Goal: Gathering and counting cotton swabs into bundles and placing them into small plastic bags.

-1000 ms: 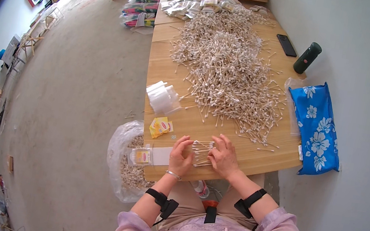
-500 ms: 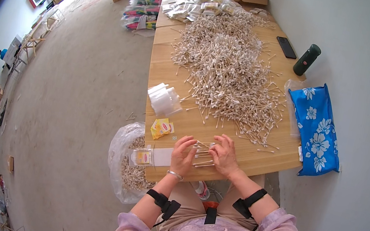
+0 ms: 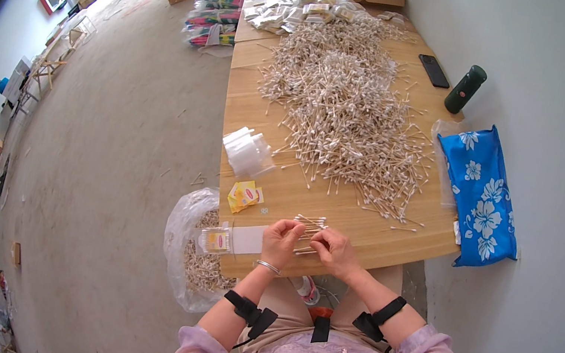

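Fingers of the left hand (image 3: pixel 281 240) and the right hand (image 3: pixel 334 250) pinch a small bundle of cotton swabs (image 3: pixel 309 225) between them, low in the frame's centre, apparently squaring the sticks so they lie parallel. At lower left a clear plastic bag (image 3: pixel 182 250) hangs off the worktop (image 3: pixel 262 120) edge, holding loose swabs. Beside the left hand lies a filled clear packet (image 3: pixel 230 239), within easy reach. Upward, the big swab heap (image 3: pixel 352 105) spreads; at right, a blue flowered cloth (image 3: pixel 483 197).
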Action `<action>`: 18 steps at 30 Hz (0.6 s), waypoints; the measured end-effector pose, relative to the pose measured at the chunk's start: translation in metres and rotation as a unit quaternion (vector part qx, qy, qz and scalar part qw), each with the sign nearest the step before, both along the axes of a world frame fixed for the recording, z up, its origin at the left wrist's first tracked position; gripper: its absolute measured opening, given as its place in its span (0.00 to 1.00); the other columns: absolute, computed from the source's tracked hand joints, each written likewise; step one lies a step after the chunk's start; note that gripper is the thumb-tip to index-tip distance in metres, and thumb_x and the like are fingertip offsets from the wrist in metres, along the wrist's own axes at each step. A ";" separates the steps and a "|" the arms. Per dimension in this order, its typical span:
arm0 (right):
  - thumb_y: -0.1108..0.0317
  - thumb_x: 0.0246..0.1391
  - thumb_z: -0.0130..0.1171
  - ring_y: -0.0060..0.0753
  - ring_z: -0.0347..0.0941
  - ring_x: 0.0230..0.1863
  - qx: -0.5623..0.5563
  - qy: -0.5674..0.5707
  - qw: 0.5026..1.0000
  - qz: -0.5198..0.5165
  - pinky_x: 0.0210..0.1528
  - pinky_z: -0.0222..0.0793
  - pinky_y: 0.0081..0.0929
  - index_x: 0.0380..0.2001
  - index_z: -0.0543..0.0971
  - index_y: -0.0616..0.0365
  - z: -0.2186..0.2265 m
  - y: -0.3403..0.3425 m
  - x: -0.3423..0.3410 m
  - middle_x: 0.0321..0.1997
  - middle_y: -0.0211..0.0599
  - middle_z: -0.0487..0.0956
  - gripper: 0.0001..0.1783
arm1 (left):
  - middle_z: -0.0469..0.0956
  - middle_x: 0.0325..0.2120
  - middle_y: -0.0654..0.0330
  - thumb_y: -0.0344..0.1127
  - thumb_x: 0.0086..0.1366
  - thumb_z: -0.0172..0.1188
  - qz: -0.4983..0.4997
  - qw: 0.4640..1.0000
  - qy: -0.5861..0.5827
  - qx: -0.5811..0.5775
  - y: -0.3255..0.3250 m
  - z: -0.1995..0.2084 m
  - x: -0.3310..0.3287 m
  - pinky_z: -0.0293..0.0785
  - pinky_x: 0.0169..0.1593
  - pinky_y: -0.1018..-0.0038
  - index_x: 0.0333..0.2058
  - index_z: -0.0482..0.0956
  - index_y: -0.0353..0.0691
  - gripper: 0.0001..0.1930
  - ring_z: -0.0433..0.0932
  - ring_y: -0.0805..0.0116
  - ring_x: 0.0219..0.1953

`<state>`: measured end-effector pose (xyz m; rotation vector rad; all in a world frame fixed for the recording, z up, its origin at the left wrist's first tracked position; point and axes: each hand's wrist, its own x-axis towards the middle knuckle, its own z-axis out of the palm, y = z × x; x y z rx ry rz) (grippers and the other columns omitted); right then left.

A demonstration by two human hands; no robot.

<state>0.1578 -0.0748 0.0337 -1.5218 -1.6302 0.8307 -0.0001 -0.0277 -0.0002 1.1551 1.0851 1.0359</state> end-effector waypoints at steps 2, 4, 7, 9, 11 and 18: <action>0.72 0.47 0.59 0.37 0.73 0.30 -0.014 0.032 0.999 -0.006 0.33 0.67 0.29 0.27 0.77 0.61 -0.002 -0.002 -0.001 0.27 0.40 0.76 0.04 | 0.78 0.26 0.68 0.32 0.60 0.62 0.000 1.000 -0.015 -0.013 -0.001 0.003 0.000 0.69 0.32 0.86 0.33 0.79 0.33 0.07 0.72 0.83 0.28; 0.71 0.50 0.58 0.31 0.73 0.28 -0.034 0.072 0.997 0.011 0.31 0.67 0.26 0.29 0.77 0.62 -0.003 -0.002 0.000 0.26 0.38 0.77 0.05 | 0.78 0.26 0.67 0.32 0.60 0.62 -0.002 0.999 -0.017 -0.038 -0.002 0.004 0.001 0.69 0.32 0.86 0.33 0.79 0.33 0.08 0.72 0.84 0.28; 0.70 0.52 0.58 0.20 0.70 0.27 -0.074 0.144 0.987 -0.008 0.30 0.66 0.21 0.30 0.77 0.62 0.007 -0.003 -0.008 0.23 0.31 0.76 0.06 | 0.79 0.27 0.66 0.32 0.60 0.62 0.003 0.998 -0.026 -0.053 -0.001 0.000 -0.003 0.70 0.32 0.86 0.33 0.79 0.33 0.07 0.73 0.83 0.28; 0.69 0.53 0.57 0.17 0.68 0.26 -0.100 0.146 0.984 -0.008 0.30 0.65 0.19 0.30 0.77 0.62 0.005 -0.001 -0.005 0.23 0.27 0.75 0.06 | 0.79 0.27 0.66 0.32 0.60 0.62 -0.001 0.998 -0.029 -0.047 -0.001 0.001 -0.001 0.70 0.32 0.86 0.33 0.79 0.33 0.07 0.73 0.83 0.28; 0.69 0.54 0.57 0.13 0.66 0.25 -0.125 0.148 0.981 -0.008 0.29 0.64 0.16 0.31 0.77 0.61 -0.001 0.001 -0.003 0.22 0.24 0.74 0.06 | 0.79 0.27 0.65 0.31 0.60 0.62 -0.004 0.999 -0.032 -0.040 -0.001 0.004 0.002 0.70 0.33 0.86 0.33 0.79 0.33 0.07 0.74 0.82 0.28; 0.66 0.58 0.54 0.12 0.65 0.23 -0.141 0.286 0.948 0.005 0.25 0.62 0.15 0.29 0.78 0.60 -0.005 0.006 -0.002 0.19 0.22 0.73 0.09 | 0.80 0.30 0.62 0.29 0.60 0.61 -0.057 0.993 -0.084 -0.053 -0.004 0.012 0.005 0.74 0.38 0.82 0.34 0.79 0.32 0.06 0.76 0.77 0.31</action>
